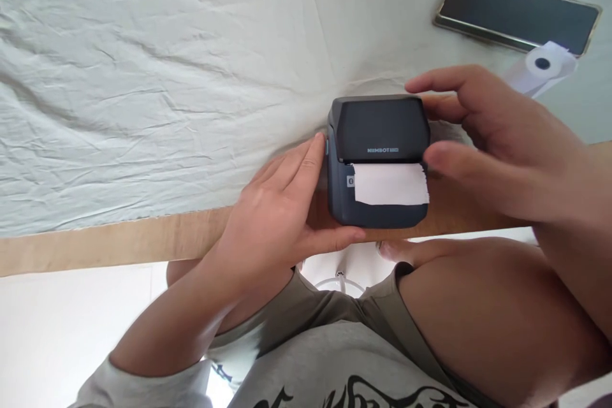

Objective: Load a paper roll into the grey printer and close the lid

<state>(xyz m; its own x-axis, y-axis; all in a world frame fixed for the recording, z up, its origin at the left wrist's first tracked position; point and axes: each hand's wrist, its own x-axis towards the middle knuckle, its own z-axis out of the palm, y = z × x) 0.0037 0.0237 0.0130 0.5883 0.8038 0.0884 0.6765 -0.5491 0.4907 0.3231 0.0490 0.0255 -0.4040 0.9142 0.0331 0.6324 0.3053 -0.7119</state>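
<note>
A small dark label printer (380, 131) marked NIIMBOT sits at the table's near edge, its lid down. From the slot below the lid a strip of white paper (392, 184) sticks out over the front, with a ragged end. My left hand (282, 204) braces the printer's left side with its fingers, while the thumb lies along the front bottom edge. My right hand (507, 140) is at the right side: the thumb touches the lid's lower right corner, and the index finger curls by the upper right corner. Its other fingertips are partly hidden behind the printer.
A phone (516, 13) in a clear-edged case lies at the far right. Near it stands a white paper roll (549, 64) with a dark core, partly behind my right hand. A wrinkled pale cloth (167, 76) covers the table, leaving a wooden edge (119, 236) bare.
</note>
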